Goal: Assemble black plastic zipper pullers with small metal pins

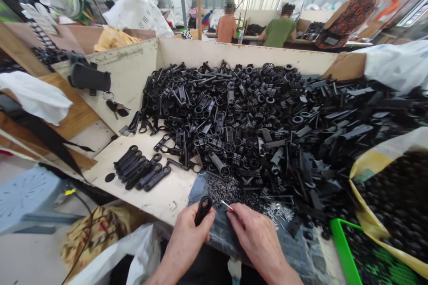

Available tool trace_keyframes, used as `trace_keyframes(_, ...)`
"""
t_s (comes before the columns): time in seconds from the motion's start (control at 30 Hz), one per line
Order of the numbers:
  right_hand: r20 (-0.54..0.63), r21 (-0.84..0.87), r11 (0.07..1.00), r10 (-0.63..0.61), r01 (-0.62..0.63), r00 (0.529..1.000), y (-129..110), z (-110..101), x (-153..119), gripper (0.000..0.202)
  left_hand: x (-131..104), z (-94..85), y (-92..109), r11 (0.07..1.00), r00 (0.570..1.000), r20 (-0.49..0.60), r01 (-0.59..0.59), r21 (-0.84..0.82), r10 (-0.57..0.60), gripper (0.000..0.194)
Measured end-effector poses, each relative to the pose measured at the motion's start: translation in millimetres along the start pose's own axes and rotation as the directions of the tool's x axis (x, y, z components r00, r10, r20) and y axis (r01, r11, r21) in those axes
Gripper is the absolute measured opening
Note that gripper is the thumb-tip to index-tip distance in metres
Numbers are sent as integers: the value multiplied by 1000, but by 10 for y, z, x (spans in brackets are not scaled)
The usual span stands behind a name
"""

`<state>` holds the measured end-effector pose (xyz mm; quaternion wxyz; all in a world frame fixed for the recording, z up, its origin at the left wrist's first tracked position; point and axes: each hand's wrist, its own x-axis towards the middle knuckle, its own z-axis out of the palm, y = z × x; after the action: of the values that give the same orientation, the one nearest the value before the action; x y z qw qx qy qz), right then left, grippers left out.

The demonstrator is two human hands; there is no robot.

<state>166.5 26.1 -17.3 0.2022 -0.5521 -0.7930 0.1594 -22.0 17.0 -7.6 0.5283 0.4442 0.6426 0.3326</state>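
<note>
My left hand [191, 236] is closed around a black plastic part with a ring-shaped end [203, 207], held upright near the bench's front edge. Just to its right, my right hand [256, 231] pinches a thin silver metal pin [226, 205] pointing up and to the left. The pin and the black part are apart. Behind the hands lies a small heap of dark little metal pieces [220, 189], and right of it are loose silver pins [279, 213]. On the left, several similar black parts [142, 169] lie in a row on the pale board.
A large pile of black plastic parts [227, 111] fills the walled bench. To the right stand a green tray [343, 245] and a yellow-edged sack [359, 164] of black pieces. Keys [115, 106] hang on the left wall [130, 80]. Several people are farther back.
</note>
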Motion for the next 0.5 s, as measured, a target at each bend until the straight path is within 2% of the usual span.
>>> trace_keyframes(0.13, 18, 22, 1000, -12, 12, 1000, -8, 0, 61, 26, -21, 4, -28, 982, 991, 8, 131, -135, -131, 38)
trace_keyframes(0.3, 33, 21, 1000, -7, 7, 999, -41, -4, 90, 28, -53, -15, 28, 957, 987, 21, 158, -243, -157, 45)
trace_keyframes(0.37, 29, 157, 988, -7, 2, 1000, -79, -37, 58, 27, -77, -21, 42, 945, 982, 90, 183, -272, -165, 47)
trace_keyframes(0.43, 40, 348, 937, -9, -6, 999, -129, -74, 17, 26, -106, -20, 35, 916, 967, 201, 219, -336, -157, 48)
trace_keyframes(0.5, 64, 463, 886, -1, -29, 998, -171, -92, -19, 27, -134, -20, 13, 873, 946, 287, 265, -409, -153, 48)
